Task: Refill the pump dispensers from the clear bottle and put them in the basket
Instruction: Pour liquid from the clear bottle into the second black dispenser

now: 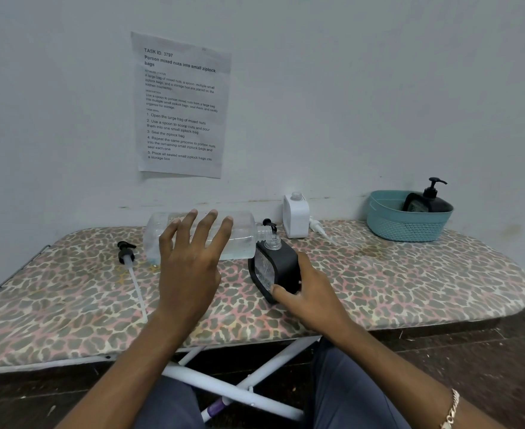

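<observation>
My left hand (193,258) holds the clear bottle (245,235) on its side, fingers spread over it, its open neck tipped over the mouth of a black dispenser (278,267). My right hand (310,292) grips that dispenser, which stands slightly tilted on the board with its pump off. A black pump head with a long white tube (126,252) lies at the left. A white dispenser (296,215) stands uncapped by the wall, with its white pump (318,228) lying beside it. Another black dispenser (425,199) with its pump on stands in the teal basket (403,227).
The work surface is an ironing board with a leopard-print cover (410,274), against a white wall. A small black cap (269,223) lies behind the bottle neck. A printed sheet (180,106) is stuck on the wall. The board's white legs (239,388) cross below.
</observation>
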Available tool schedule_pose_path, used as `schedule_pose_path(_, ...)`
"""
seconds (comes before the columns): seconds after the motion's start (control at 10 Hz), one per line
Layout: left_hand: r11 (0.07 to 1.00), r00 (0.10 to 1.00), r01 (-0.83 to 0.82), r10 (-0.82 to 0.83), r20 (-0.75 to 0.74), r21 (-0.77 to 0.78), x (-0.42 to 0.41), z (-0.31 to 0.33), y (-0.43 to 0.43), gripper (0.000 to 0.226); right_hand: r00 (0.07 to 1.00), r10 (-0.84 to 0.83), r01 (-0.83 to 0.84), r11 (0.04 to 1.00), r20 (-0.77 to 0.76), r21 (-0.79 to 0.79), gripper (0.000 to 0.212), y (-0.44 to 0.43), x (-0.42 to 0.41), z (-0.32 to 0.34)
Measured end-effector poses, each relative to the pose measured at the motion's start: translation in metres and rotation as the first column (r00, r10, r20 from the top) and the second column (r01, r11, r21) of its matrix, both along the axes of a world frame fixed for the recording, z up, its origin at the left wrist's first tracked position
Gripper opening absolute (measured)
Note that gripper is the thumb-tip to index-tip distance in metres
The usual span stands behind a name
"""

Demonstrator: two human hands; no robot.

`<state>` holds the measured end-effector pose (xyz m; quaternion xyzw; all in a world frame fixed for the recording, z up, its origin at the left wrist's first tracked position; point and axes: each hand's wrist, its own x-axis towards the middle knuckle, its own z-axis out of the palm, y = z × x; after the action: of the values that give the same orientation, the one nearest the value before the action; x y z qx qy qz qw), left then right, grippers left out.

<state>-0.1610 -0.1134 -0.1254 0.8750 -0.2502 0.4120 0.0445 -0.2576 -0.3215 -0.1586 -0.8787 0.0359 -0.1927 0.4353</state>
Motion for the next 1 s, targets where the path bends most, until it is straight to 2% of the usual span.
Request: schedule_pose_path(1.0,1.000,1.000,-0.013,0.013,-0.011,0.011,-0.0021,0.0019,-0.0005,0.085,1.000,0.001,-0.001,1.000,0.007,-0.010,0.047,-0.0006,0.0016,-0.0026)
